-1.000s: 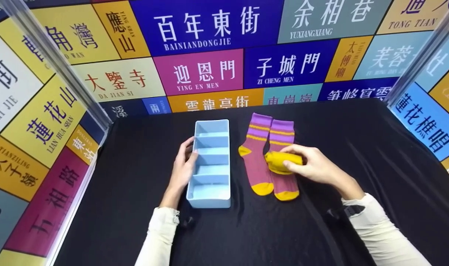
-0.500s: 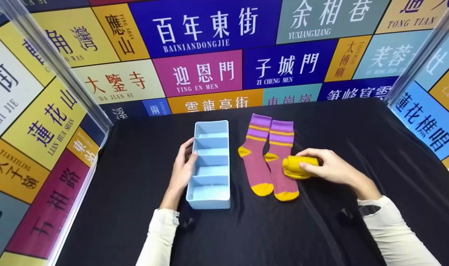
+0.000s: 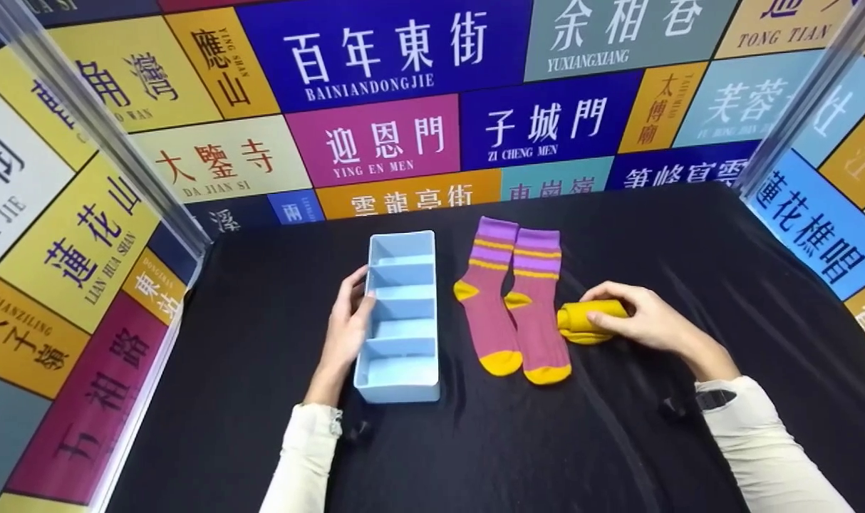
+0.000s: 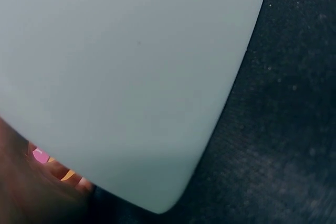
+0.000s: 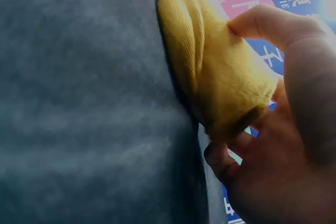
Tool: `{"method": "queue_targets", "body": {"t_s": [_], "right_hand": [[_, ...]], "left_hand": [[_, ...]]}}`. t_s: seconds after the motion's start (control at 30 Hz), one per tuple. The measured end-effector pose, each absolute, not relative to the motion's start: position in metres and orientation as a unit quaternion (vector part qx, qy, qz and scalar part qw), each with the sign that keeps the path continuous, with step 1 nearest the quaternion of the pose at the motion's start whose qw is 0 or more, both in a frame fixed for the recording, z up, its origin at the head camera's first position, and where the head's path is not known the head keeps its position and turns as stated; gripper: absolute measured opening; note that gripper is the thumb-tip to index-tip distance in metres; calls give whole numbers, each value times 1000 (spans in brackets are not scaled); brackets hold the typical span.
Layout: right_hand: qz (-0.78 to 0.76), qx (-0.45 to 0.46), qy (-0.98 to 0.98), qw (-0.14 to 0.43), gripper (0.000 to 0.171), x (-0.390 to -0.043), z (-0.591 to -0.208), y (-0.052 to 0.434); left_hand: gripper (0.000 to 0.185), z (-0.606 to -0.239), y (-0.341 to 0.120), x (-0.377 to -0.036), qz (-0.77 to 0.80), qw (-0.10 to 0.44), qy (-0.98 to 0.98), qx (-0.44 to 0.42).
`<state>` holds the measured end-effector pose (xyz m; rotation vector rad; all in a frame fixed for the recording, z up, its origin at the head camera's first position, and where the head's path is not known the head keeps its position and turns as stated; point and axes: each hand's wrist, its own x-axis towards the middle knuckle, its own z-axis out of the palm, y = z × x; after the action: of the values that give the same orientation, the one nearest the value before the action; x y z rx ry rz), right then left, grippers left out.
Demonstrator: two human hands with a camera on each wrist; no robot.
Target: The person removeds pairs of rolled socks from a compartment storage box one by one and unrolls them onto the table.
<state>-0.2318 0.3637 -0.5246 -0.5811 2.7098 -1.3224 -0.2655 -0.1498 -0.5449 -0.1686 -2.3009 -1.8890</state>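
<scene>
Bright and even from the head, sharp on the wall signs (image 3: 375,142), faint sheen on the black cloth (image 3: 689,242), slight bending at the edges. Close and blurred at the left wrist, pale tray (image 4: 131,77) washed out. Dim at the right wrist, yellow sock roll (image 5: 215,72) soft, glare top right.

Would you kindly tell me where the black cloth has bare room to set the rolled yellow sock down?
Bare black cloth lies right of the right hand, which grips the rolled yellow sock, and nearer than the flat purple socks. It is crowded between those and the light blue divided tray, touched by the left hand.
</scene>
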Motion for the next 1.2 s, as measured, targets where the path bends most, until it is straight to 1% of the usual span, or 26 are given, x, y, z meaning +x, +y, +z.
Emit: {"method": "queue_targets", "body": {"t_s": [0.17,0.27,0.37,0.47,0.57,0.67,0.8,0.93,1.07,1.2], "right_hand": [[-470,-187,861,55,22,-235,-529,369],[-479,-184,856,62,24,-236,-530,370],[-476,-183,859,56,25,-237,-529,369],[-467,-187,864,34,28,-237,-528,367],[-454,-197,869,-1,30,-237,-527,366],[-440,-211,872,-33,28,-235,-528,366],[-434,-221,872,-49,27,-233,-528,365],[-427,-227,874,-50,27,-232,-528,366],[-421,-227,878,-29,29,-230,-526,367],[-418,-220,881,-3,37,-227,-521,368]], "left_hand": [[49,-538,-154,-267,-588,94,-801,-62],[47,-530,-157,-266,-523,117,-842,-68],[44,-518,-157,-263,-449,142,-879,-74],[39,-504,-152,-258,-399,170,-896,-93],[35,-489,-141,-253,-376,199,-896,-129],[32,-472,-124,-245,-365,210,-891,-167],[31,-454,-93,-229,-366,184,-886,-219],[30,-447,-54,-215,-374,160,-865,-295],[29,-451,-11,-208,-369,139,-843,-365],[34,-459,29,-203,-339,75,-847,-403]]}}
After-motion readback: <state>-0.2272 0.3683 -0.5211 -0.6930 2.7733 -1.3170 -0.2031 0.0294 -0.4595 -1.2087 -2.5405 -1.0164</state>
